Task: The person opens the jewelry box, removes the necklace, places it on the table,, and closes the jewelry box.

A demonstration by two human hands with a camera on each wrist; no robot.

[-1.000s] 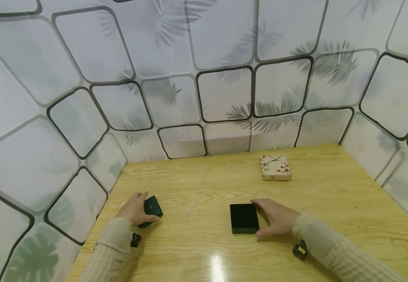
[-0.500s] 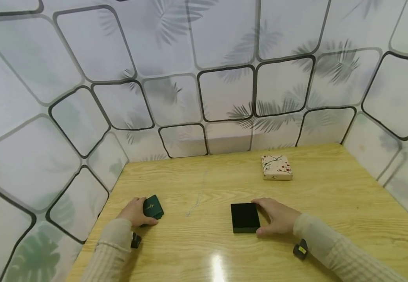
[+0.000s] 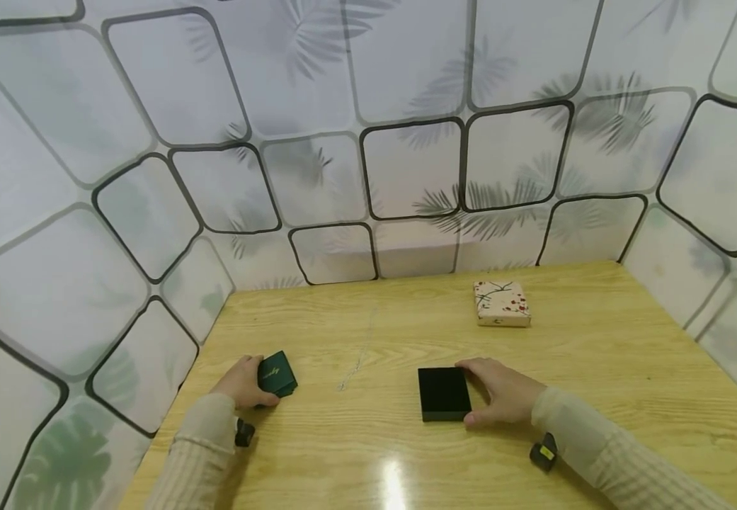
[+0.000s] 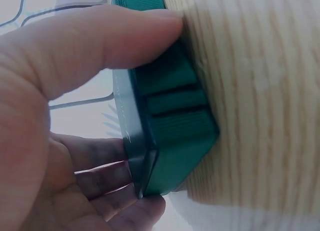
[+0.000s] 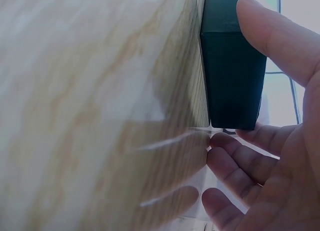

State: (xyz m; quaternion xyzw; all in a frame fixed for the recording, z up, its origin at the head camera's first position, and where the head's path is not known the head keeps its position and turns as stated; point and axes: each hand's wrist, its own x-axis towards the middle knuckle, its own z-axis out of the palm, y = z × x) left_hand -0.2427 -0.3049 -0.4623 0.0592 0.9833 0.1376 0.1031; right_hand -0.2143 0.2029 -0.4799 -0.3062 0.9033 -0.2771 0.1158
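At the left of the table, my left hand (image 3: 241,383) holds a small dark green box (image 3: 277,374) with gold lettering on its top. In the left wrist view the thumb lies along one side of this box, and the other fingers reach its far side. My right hand (image 3: 498,393) grips a square dark box (image 3: 443,394) by its right side, with thumb and index finger at two corners. Its top face looks black; the right wrist view shows dark green outer walls. Between the hands, a thin silver necklace (image 3: 357,365) lies stretched out on the table.
A flat, cream box (image 3: 502,304) with red blossoms and dark branches sits farther back on the right. The wooden table (image 3: 368,439) meets patterned wall sheets (image 3: 330,184) at the back and sides. Each wrist wears a small black camera.
The green box has settled flatter under my left hand, so its gold lettering shows clearly. My left thumb has drawn back a little toward the left. The right hand and dark box stay put.
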